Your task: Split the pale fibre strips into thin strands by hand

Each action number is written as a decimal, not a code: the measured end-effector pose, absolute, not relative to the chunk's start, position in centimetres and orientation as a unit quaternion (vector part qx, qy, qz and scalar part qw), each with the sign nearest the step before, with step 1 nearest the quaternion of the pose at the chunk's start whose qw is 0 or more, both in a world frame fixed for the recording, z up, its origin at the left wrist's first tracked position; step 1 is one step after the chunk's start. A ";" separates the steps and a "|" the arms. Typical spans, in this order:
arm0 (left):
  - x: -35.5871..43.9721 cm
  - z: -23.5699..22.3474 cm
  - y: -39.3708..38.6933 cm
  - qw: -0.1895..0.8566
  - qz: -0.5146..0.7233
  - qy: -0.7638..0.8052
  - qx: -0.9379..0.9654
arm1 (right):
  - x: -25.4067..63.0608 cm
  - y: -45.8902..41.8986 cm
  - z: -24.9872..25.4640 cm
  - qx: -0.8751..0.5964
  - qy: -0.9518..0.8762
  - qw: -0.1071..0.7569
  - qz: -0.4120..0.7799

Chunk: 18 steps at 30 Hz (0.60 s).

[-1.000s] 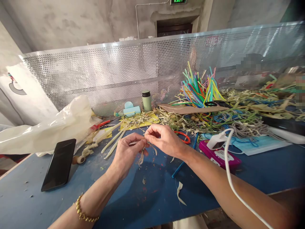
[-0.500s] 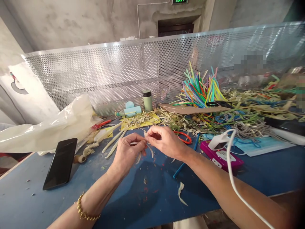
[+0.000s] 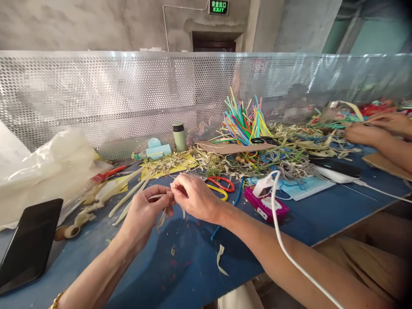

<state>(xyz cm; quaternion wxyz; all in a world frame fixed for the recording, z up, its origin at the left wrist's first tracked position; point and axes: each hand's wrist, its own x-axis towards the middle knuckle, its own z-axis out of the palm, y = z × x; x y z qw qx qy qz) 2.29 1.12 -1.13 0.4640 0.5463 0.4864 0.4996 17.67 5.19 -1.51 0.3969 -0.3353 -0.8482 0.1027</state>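
Observation:
My left hand [image 3: 148, 210] and my right hand [image 3: 196, 198] meet above the blue table, fingertips touching. Both are closed in a pinch on a thin pale strip [image 3: 162, 218], which looks like dried husk; its ends dangle under the left fingers. The exact point of grip is hidden behind the fingers. Just beyond my right hand lie scissors [image 3: 232, 184] with red and yellow handles. Long pale strips [image 3: 127, 201] rest on the table past my left hand. A loose curled scrap [image 3: 221, 259] lies nearer the front edge.
At left are a black phone [image 3: 30, 244] and a plastic bag [image 3: 48, 171]. Behind stand a green bottle [image 3: 179, 136] and bright pipe cleaners [image 3: 246, 122]. A purple power strip [image 3: 266, 208] sits by my right forearm, its white cable [image 3: 285, 249] crossing over. Another person's hands [image 3: 370, 131] work at far right.
My view has turned right, so everything sits further left in it. Another person's hands and the scissors' yellow handle now show. My two hands still pinch the strip together.

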 end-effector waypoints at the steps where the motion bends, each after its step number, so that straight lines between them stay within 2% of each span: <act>1: 2.3 -1.1 1.2 0.469 0.501 0.486 0.541 | 17.6 5.2 -1.5 -0.336 -0.846 0.401 0.104; 9: 2.1 -1.6 1.6 0.541 0.519 0.466 0.470 | 17.3 5.5 -2.0 -0.320 -0.834 0.438 0.103; 15: 1.6 -1.7 2.3 0.539 0.534 0.473 0.448 | 18.1 6.3 -1.3 -0.291 -0.851 0.428 0.091; 18: 0.7 -1.8 3.1 0.528 0.566 0.462 0.434 | 20.4 8.1 0.9 -0.373 -0.795 0.475 0.057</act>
